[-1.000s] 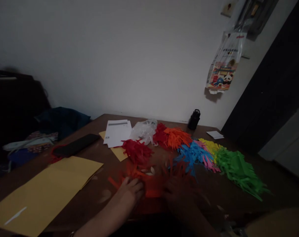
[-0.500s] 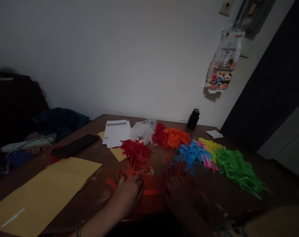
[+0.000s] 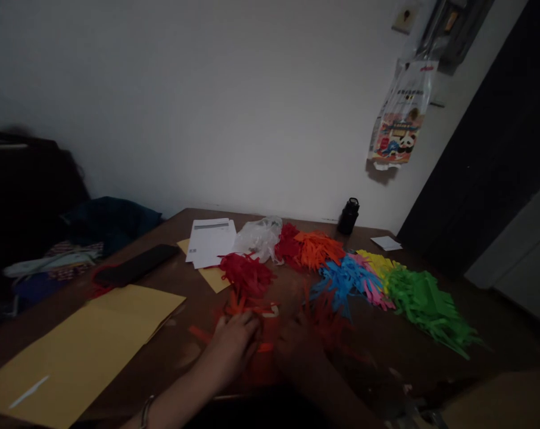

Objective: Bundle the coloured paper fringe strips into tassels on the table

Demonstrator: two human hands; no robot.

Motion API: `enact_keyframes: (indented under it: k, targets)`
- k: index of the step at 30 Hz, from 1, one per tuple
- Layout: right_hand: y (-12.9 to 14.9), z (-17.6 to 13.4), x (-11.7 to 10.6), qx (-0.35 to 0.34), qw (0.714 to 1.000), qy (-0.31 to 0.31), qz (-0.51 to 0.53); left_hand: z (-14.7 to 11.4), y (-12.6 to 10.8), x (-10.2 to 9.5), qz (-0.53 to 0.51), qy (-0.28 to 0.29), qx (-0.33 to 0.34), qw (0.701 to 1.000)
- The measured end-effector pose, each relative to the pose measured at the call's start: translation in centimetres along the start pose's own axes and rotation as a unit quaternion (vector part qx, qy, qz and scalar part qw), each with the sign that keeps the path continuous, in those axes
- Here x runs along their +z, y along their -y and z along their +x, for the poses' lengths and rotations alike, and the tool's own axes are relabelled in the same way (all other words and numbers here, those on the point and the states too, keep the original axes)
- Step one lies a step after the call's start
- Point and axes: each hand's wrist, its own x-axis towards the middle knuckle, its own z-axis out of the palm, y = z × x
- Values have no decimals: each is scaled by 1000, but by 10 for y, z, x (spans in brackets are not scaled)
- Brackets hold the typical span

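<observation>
An orange-red sheet of paper with fringed ends [image 3: 266, 347] lies at the table's near edge, in front of me. My left hand [image 3: 237, 338] is closed on its left part, and loose orange strips poke out past the fingers. On the right part, my right hand [image 3: 299, 344] has its fingers curled round the paper; it is dark and slightly blurred. Just beyond my left hand sits a dark red fringed bundle [image 3: 246, 274]. A blue fringed bundle [image 3: 341, 280] lies beyond my right hand.
Farther back are an orange fringed bundle [image 3: 320, 249], a clear plastic bag [image 3: 258, 238], white envelopes [image 3: 212, 241] and a black bottle [image 3: 349, 215]. Green fringed paper [image 3: 430, 307] lies at right. Yellow card sheets [image 3: 86, 351] and a dark flat object [image 3: 138, 265] are at left.
My right hand has moved left, closer to my left hand, over the orange paper. Red-orange strips now trail to the right of it. My left hand has barely shifted.
</observation>
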Motion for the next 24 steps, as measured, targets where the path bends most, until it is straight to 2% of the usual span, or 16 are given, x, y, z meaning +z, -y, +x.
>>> enact_keyframes:
  k: [4, 8, 12, 15, 20, 24]
  targets:
    - [2, 3, -7, 45, 999, 3, 27, -2, 0, -1, -28, -42, 98, 994]
    - [7, 7, -16, 83, 993, 64, 60, 1, -3, 7, -2, -84, 150, 985]
    - [8, 11, -11, 55, 991, 108, 47, 1, -2, 11, -3, -78, 149, 986]
    - [6, 10, -7, 58, 993, 87, 53, 1, 7, 12, 3, -56, 142, 988]
    - [3, 7, -4, 68, 994, 67, 60, 6, 18, 16, 40, -44, 173, 983]
    - [4, 12, -3, 26, 998, 50, 42, 9, 17, 11, 14, -29, 165, 986]
